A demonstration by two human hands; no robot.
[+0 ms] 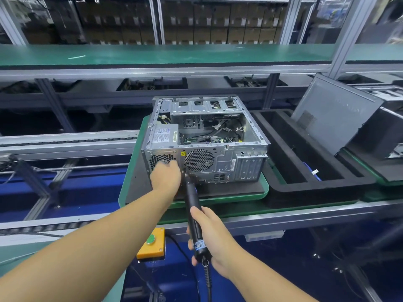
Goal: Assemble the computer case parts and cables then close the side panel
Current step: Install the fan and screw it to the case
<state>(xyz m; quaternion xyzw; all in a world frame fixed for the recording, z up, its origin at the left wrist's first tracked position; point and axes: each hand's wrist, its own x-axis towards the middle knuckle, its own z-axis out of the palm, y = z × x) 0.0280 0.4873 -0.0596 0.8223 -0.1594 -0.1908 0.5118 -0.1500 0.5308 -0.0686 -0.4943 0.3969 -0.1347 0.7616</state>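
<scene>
An open silver computer case (218,149) lies on its side on a green pallet (265,186), rear panel facing me, with cables and the power supply (164,136) visible inside. My right hand (209,232) grips a black electric screwdriver (193,205), whose tip touches the rear panel just below the power supply vent. My left hand (166,176) rests against the rear panel beside the tip, fingers bent at the vent; whether it pinches something is hidden. A grey side panel (331,110) leans at the right.
A black foam tray (305,171) sits right of the case, with another dark case (379,136) beyond it. An orange box with a green button (151,241) hangs under the conveyor rail. Green shelf above, metal frame posts around.
</scene>
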